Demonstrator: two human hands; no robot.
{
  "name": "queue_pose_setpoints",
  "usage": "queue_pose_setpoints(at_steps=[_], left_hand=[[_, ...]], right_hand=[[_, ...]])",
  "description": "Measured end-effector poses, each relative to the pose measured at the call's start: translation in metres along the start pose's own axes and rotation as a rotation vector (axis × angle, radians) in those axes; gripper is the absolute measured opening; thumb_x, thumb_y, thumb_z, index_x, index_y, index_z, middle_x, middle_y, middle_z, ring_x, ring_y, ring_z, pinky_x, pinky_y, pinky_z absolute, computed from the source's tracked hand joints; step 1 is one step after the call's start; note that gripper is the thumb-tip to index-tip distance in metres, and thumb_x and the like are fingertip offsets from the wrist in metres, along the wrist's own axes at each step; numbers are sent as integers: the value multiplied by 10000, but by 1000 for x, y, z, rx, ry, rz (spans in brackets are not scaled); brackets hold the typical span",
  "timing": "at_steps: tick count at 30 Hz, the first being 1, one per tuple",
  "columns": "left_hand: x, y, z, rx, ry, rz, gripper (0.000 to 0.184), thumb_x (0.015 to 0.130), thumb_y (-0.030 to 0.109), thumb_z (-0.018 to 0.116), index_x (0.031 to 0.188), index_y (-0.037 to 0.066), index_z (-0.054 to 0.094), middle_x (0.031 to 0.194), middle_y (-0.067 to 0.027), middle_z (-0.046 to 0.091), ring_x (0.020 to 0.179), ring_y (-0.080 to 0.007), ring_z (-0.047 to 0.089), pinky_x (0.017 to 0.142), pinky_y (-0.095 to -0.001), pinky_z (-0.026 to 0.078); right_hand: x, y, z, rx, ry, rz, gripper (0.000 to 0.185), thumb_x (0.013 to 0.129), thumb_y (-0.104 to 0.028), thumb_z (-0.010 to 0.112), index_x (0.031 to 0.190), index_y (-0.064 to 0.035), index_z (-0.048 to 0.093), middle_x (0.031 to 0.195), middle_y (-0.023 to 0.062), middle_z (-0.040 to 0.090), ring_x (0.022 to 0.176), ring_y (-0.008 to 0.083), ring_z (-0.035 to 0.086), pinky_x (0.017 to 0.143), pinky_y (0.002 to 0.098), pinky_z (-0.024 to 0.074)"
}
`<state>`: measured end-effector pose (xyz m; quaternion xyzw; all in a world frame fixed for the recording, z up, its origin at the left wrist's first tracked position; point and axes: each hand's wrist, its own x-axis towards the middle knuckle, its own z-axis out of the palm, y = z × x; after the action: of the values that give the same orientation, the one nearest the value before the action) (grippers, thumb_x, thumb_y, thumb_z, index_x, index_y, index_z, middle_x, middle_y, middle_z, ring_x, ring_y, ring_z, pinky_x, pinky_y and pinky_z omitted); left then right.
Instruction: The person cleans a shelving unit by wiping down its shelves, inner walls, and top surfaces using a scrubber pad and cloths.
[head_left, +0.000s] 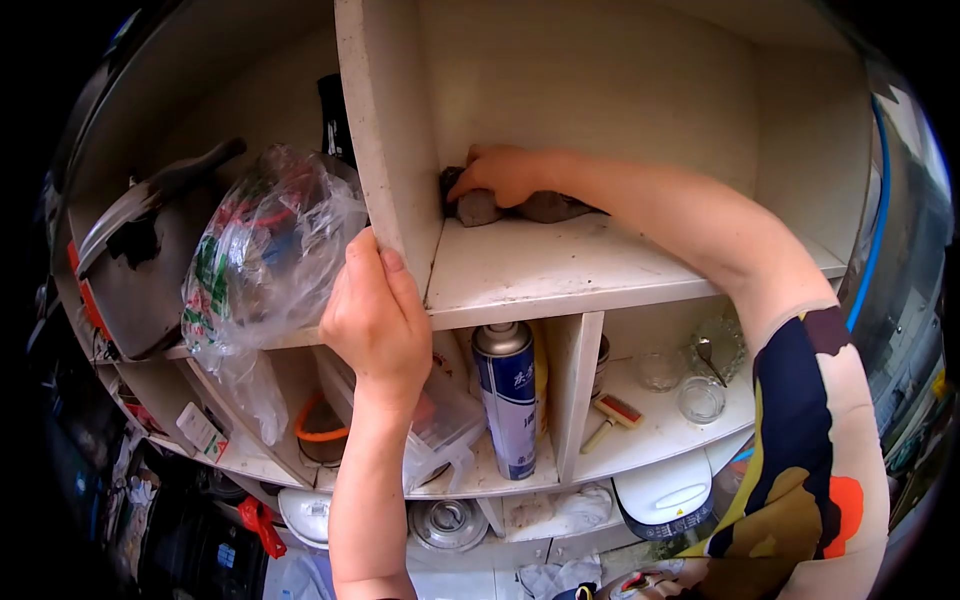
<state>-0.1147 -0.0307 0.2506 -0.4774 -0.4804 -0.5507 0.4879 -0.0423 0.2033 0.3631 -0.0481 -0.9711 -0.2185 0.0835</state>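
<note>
R hand on dark cloth, rear L of upper compt.

R hand (497,178) is on the dark cloth (478,208), which lies on the floor of the upper R compt (540,265), in its rear L part near the divider (385,140). Key relation: cloth is directly under the hand, w/ part of it trailing R below the wrist; long axis runs approx L-R, roughly in line w/ the forearm. R arm reaches in from the R side across the compt, so R hand is the nearer one & in contact; L hand is well apart. R fingers are bent down over the cloth's L end; can't tell if they grip or only press, b/c the undersides are hidden.

L hand (378,315) is outside the compt, lower & closer to camera, fingers curled on the divider's front edge, apparently gripping it. See-thru plastic bag (270,250) is just beside it on the L; can't tell if they touch.

Lower shelf: blue spray can (507,400) stands upright next to a see-thru plastic box (440,440); further R, a brush (617,410) lies near a glass jar (701,400).
</note>
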Motion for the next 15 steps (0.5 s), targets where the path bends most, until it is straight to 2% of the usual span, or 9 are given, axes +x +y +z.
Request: queue_pose_setpoints(at_steps=[1,5,7,11,13,14,15], left_hand=[[1,0,0,-8,2,2,190,917,81,510,1063,-9,592,737,-156,625,655,-340,622,570,-413,472],[1,3,1,-28,8,-30,184,916,90,509,1056,6,594,732,-151,625,653,-336,623,567,-413,471],[1,4,2,0,5,-67,184,975,129,448,1049,41,592,769,-164,631,654,-348,628,585,-399,477],[1,4,0,18,-8,-74,182,972,135,451,1045,44,590,761,-161,628,653,-352,624,580,-407,474],[2,3,1,8,8,-21,178,968,131,455,1047,44,588,752,-154,628,646,-353,621,573,-407,471],[2,3,1,6,12,-20,178,968,131,455,1047,44,588,752,-154,628,646,-353,621,573,-407,471],[1,2,2,9,11,-15,179,967,129,455,1049,42,588,752,-153,630,646,-351,622,571,-408,470]], right_hand=[[6,3,-3,70,-72,-1,687,617,41,591,1275,-154,612,1207,144,624,1166,334,496,968,383,447],[20,4,-9,240,-209,44,739,557,5,606,1281,-142,609,1190,179,630,1144,334,536,937,376,461],[22,1,-12,296,-227,143,769,521,-8,620,1285,-92,597,1192,188,628,1119,302,571,906,355,471],[12,-8,-25,402,-250,252,773,532,-22,656,1300,-36,570,1163,195,634,1118,293,568,882,355,476],[-16,-13,-36,676,-161,303,725,584,-29,683,1297,1,554,1168,198,626,1113,309,569,881,368,491],[-25,-10,-41,671,-159,305,725,584,-29,683,1297,1,554,1168,198,626,1113,309,569,881,368,491],[-33,-3,-42,803,-89,375,702,604,-28,690,1291,9,552,1187,195,617,1119,312,566,887,368,494]])
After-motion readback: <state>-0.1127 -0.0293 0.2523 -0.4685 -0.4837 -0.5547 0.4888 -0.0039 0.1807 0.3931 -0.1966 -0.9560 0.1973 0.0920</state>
